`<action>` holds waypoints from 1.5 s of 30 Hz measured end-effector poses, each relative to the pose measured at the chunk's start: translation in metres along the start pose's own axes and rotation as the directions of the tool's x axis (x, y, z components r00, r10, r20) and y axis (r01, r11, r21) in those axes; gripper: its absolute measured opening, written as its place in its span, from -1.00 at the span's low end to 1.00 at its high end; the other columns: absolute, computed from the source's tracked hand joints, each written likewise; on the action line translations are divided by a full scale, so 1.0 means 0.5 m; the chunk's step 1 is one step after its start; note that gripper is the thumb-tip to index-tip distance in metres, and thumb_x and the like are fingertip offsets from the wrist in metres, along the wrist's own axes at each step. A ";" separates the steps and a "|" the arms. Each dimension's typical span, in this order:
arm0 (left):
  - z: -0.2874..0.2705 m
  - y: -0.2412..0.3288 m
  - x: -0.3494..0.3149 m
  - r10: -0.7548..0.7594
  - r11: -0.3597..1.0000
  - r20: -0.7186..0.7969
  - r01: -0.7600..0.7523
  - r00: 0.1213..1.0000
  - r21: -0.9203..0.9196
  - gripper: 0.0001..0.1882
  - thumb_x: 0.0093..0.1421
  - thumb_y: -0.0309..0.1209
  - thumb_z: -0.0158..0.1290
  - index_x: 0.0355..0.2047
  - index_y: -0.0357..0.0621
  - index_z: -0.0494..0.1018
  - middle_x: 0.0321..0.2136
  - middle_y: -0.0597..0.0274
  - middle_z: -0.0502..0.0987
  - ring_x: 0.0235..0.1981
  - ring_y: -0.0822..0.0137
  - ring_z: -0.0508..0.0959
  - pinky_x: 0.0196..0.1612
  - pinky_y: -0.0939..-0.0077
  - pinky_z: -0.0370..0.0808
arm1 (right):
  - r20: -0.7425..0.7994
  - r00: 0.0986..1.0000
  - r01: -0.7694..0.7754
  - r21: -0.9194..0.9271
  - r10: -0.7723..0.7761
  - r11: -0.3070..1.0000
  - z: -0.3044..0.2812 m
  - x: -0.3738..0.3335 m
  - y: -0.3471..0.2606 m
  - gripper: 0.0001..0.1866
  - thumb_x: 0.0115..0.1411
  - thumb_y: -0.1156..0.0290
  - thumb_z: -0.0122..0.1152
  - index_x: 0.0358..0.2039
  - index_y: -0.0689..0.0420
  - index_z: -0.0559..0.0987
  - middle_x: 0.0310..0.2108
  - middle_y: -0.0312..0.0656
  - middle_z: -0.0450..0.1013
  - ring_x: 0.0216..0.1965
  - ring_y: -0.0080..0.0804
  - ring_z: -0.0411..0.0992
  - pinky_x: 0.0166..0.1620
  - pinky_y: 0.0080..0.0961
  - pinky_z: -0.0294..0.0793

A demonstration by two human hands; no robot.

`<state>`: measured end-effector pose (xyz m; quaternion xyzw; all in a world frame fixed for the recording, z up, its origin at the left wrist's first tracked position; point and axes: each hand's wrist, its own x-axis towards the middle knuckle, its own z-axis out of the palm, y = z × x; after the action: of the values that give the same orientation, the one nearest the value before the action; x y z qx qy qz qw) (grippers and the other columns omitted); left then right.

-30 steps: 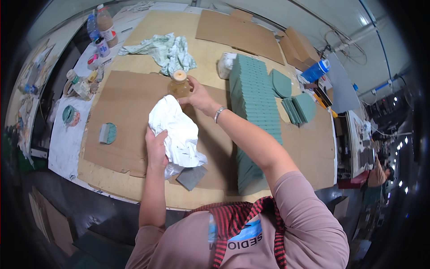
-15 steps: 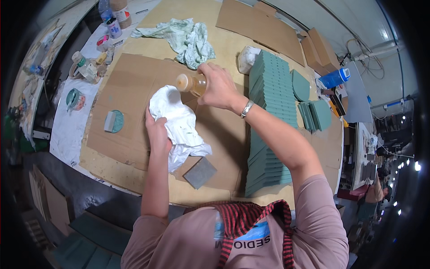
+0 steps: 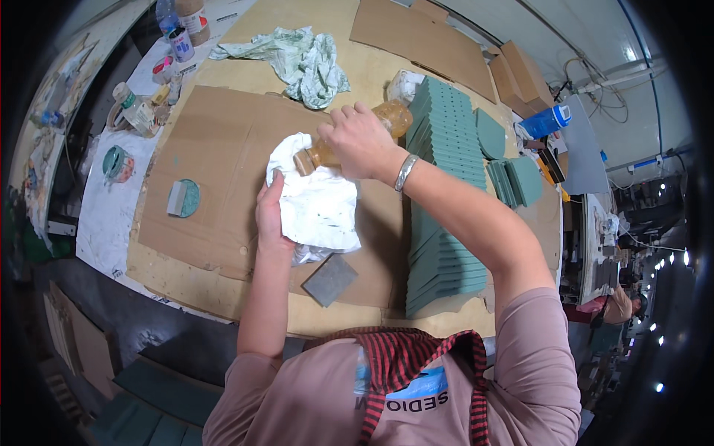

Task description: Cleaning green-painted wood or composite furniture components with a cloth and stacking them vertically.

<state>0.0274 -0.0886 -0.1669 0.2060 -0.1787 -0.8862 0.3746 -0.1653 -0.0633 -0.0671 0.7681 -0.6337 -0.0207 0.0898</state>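
A white cloth [image 3: 320, 212] lies spread over my left hand [image 3: 274, 214], whose thumb presses on its left edge while the other fingers are hidden underneath. My right hand [image 3: 358, 141] is wrapped round a clear bottle [image 3: 392, 119] of amber liquid. The bottle is tilted, its mouth end low against the upper part of the cloth and its base raised to the right. Just below the cloth, a grey rectangular block [image 3: 330, 280] rests on the table.
To the right stands a long row of green slabs [image 3: 446, 193], with smaller green pieces [image 3: 513, 182] beyond. A crumpled pale-green cloth [image 3: 309, 67] lies at the back. Brown cardboard [image 3: 216, 149] covers the worktop; a round green disc [image 3: 191, 199] and jar [image 3: 117, 163] are left.
My right hand has tipped the bottle over, bringing its mouth down to the cloth and its base up. The cloth and my left hand have shifted slightly right, and the cloth lies flatter.
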 end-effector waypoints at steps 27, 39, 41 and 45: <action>-0.027 -0.007 -0.013 -0.092 0.994 0.009 0.093 0.996 -0.055 -0.42 0.44 -0.18 -0.13 0.32 -0.32 0.15 0.22 -0.12 0.38 0.19 -0.09 0.45 0.24 -0.06 0.40 | -0.019 0.999 0.030 -0.272 -0.037 0.962 -0.023 0.027 0.037 -0.77 -0.16 0.46 0.26 -0.38 0.11 0.59 -0.39 -0.15 0.48 -0.27 -0.26 0.49 -0.07 -0.39 0.34; 0.014 0.050 -0.063 -0.103 0.994 -0.032 0.102 0.994 -0.033 -0.40 0.42 -0.18 -0.13 0.31 -0.36 0.15 0.20 -0.18 0.36 0.17 -0.13 0.45 0.21 -0.07 0.43 | -0.040 0.880 -0.217 0.852 0.473 0.477 0.122 0.018 0.096 -0.31 -0.27 0.41 0.60 -0.06 0.14 0.49 -0.18 -0.17 0.54 -0.07 -0.29 0.50 0.10 -0.38 0.45; 0.027 0.051 -0.072 -0.131 0.991 0.000 0.131 0.991 0.005 -0.40 0.45 -0.08 -0.17 0.28 -0.31 0.24 0.19 -0.09 0.41 0.17 0.00 0.48 0.25 0.08 0.41 | -0.021 0.867 -0.161 0.934 0.498 0.319 0.147 0.012 0.094 -0.31 -0.24 0.42 0.59 -0.03 0.13 0.47 -0.06 -0.19 0.51 -0.01 -0.31 0.46 0.13 -0.38 0.43; 0.031 0.042 -0.075 -0.147 0.989 -0.022 0.147 0.989 0.014 -0.41 0.45 -0.09 -0.19 0.29 -0.31 0.23 0.19 -0.08 0.41 0.16 0.00 0.48 0.25 0.08 0.41 | 0.043 0.855 -0.227 0.927 0.517 0.298 0.146 0.008 0.118 -0.22 -0.27 0.32 0.64 0.00 0.12 0.43 -0.04 -0.12 0.51 0.03 -0.19 0.47 0.16 -0.32 0.43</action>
<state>0.0559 -0.0721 -0.1353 0.2310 -0.1660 -0.9078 0.3083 -0.2322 -0.0860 -0.1288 0.5135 -0.6825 0.4519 -0.2575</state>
